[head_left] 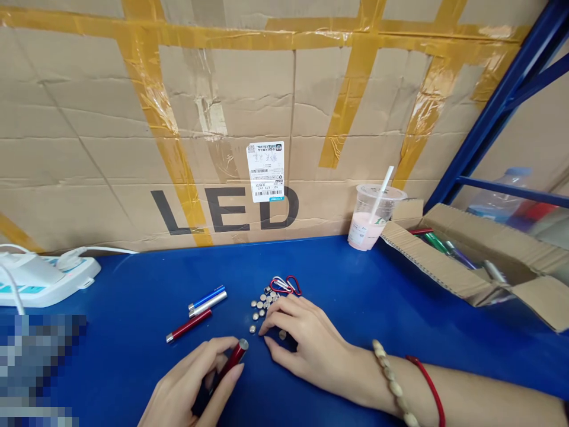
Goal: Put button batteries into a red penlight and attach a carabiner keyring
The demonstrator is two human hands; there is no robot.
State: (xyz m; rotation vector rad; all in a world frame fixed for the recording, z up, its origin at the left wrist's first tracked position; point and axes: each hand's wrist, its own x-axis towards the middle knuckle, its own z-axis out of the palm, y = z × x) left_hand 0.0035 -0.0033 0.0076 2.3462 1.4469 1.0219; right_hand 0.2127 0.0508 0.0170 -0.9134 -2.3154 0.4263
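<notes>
My left hand is closed around a red metal tube, like a small penlight body, its silver end pointing up and away. To the right, my right hand hovers low over the table with curved fingers, thumb and index tips close but apparently apart; I see nothing between them. Beside its fingertips lie several small silver button cells, one of them under the arch of the hand. Red and silver carabiner clips lie behind them. A blue tube, a silver tube and another red tube rest left of the cells.
A large taped cardboard box stands behind the blue table. A cup of pink drink with a straw stands back right, near an open carton of coloured tubes. A white power strip lies far left. Blue shelf posts rise right.
</notes>
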